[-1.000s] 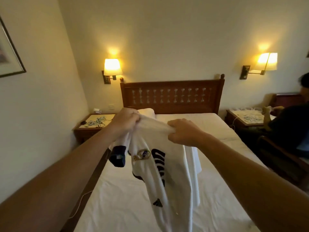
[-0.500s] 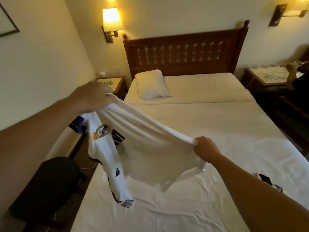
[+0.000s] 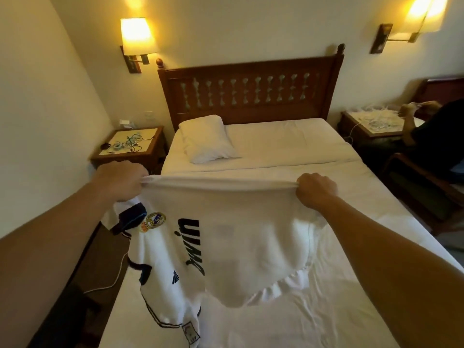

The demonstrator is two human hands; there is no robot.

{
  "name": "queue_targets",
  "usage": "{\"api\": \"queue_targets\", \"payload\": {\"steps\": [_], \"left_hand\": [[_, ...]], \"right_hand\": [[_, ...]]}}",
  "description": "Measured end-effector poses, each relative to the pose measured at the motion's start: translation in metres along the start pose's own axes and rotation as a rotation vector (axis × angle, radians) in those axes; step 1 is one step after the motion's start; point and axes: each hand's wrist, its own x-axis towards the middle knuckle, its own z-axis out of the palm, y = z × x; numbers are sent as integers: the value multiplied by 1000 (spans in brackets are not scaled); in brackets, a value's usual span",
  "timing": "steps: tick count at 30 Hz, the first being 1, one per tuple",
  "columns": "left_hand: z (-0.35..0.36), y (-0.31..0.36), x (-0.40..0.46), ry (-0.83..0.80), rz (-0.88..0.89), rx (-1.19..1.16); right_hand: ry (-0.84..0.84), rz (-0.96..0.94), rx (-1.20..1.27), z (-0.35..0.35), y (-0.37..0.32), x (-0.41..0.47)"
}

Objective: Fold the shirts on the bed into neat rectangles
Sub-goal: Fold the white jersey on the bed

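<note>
The shirt (image 3: pixel 226 237) hangs in the air over the bed (image 3: pixel 288 151), stretched wide between my two hands — a white football jersey with dark lettering, a round crest near the left side and dark trim at the sleeve. My left hand (image 3: pixel 121 180) has its fingers curled tight round one end of the upper edge, bunching the cloth into a small wad; my right hand (image 3: pixel 315 189) grips the other end the same way, knuckles up, fingers closed on the fabric. The edge between them runs nearly straight and taut. Below it the cloth sags in a loose belly, and the lower part trails down toward the white sheet at the near-left corner of the mattress; whether the hem rests on the sheet I cannot tell.

Past the shirt, a white pillow (image 3: pixel 207 139) lies at the head of the bed on the left side, against the dark wooden headboard (image 3: pixel 251 91). A lit wall lamp (image 3: pixel 136 36) glows above the left bedside table (image 3: pixel 130 144), where a tangle of cables sits on top; a second lamp (image 3: pixel 424 16) shines at the upper right. Over there — beside the other bedside table (image 3: pixel 371 124) — another person (image 3: pixel 431 136) in dark clothes sits in a chair, only partly in view.
</note>
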Motion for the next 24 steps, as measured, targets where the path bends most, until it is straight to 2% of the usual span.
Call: {"api": "queue_targets", "payload": {"steps": [5,8,12,15,20,24], "left_hand": [[-21,-13,64,289,-186,-119],[-43,-22,84,499,-194,-244],[-56,-32,77,678,-138,-440],[-25,-32,52,682,-96,-450],[109,-11,-13,601,128,-213],[250,31,-75,373,240,-139]], "right_hand": [[128,40,15,-32,-11,49],[200,72,49,-55,-18,68],[268,68,90,-63,-26,71],[257,45,89,-40,-24,54],[101,20,22,66,-6,-1],[-86,-15,-47,188,15,-58]]}}
